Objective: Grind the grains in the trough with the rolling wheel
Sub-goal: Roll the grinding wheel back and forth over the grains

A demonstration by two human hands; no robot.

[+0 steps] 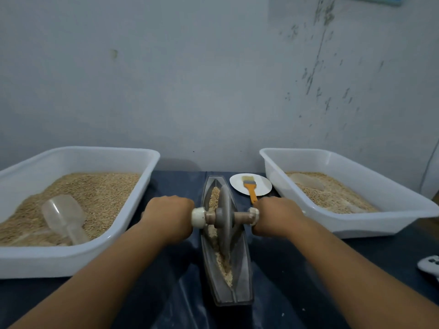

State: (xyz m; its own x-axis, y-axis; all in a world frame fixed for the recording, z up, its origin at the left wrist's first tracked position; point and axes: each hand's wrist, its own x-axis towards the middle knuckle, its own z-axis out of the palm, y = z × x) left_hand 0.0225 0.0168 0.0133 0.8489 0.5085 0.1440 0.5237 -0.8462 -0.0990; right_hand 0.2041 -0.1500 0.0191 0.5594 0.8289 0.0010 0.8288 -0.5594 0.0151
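I see both of my hands clenched around the axle handle of the rolling wheel. My left hand grips the left end, just beside the white end cap, and my right hand grips the right end in the same way, knuckles up. The wheel stands on edge in the trough, about midway along its length, tilted slightly. The trough is a long, boat-shaped grey channel lying on the dark table, running away from me between my 2 forearms. The grains lie along the bottom of the channel, both in front of the wheel and behind it; the near part looks pale and crushed, though I cannot tell how fine it is.

To my left sits a white tub filled with tan grain, with a clear plastic scoop lying on the heap. To my right sits a second white tub, also holding grain, with another translucent scoop half buried at its far end. Between the trough and the right tub, a small white plate carries a brush with an orange handle. A white object shows at the right edge of the table.
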